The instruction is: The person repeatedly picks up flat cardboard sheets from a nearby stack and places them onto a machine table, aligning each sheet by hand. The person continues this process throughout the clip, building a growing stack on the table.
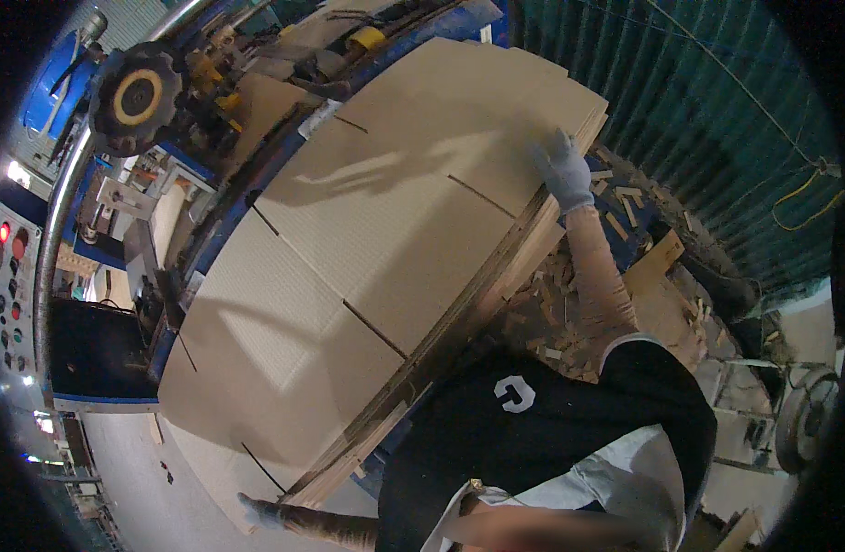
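A large stack of slotted brown cardboard sheets (349,267) lies slantwise before me, with dark slits in its top sheet. At the far right end, my right hand (563,172) in a pale glove rests by the stack's edge, fingers apart and stretched out. My left hand (258,511), also gloved, is at the near left end of the stack, against the corner of the cardboard. Its visible fingers look stretched, though part of the hand is hard to make out. Shadows fall across the top sheet.
A machine with a blue frame (224,212), a black handwheel (137,97) and a metal rail runs along the left. A control panel (11,285) with lit red lamps stands at far left. Cardboard scraps (546,313) litter the floor to the right, below a green corrugated wall (680,110).
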`<state>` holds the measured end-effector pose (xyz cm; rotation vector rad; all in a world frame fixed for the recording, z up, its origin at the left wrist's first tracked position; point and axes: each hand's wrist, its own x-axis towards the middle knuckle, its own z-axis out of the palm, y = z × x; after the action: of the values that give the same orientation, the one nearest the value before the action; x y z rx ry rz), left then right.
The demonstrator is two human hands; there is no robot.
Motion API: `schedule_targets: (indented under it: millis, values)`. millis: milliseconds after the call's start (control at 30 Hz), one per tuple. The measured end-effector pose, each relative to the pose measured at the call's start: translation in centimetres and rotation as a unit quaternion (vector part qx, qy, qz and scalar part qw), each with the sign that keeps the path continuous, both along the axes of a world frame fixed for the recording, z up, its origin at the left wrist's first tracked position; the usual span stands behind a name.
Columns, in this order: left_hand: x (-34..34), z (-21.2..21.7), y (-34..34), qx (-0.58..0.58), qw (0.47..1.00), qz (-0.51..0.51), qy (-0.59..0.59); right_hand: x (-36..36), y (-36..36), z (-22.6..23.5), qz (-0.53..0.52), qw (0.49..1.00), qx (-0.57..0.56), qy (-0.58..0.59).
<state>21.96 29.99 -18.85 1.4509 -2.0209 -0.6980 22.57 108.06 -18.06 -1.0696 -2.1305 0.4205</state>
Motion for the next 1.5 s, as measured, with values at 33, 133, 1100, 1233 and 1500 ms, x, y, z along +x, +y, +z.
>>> schedule_targets:
  millis: [33, 133, 1100, 1233, 1500]
  values:
    - [0.8, -0.3, 0.3, -0.020, 1.000, 0.003, 0.023, 0.4, 1.1, -0.9, 0.020, 1.000, -0.010, -0.018]
    - [1.5, 0.9, 3.3, -0.004, 0.994, -0.041, 0.105, -0.6, 3.2, -2.3, 0.110, 0.991, -0.042, 0.064]
    - [3.0, 3.8, 14.7, -0.297, 0.695, -0.655, -0.015, 5.1, -16.1, 4.8, 0.671, 0.674, 0.258, -0.171]
    - [1.5, 5.4, 16.2, -0.338, 0.637, -0.685, -0.103, 2.9, -16.3, 6.3, 0.687, 0.659, 0.261, -0.161]
    - [-3.7, 4.9, 15.3, -0.327, 0.660, -0.676, -0.027, -5.4, -13.0, 4.8, 0.646, 0.701, 0.249, -0.170]
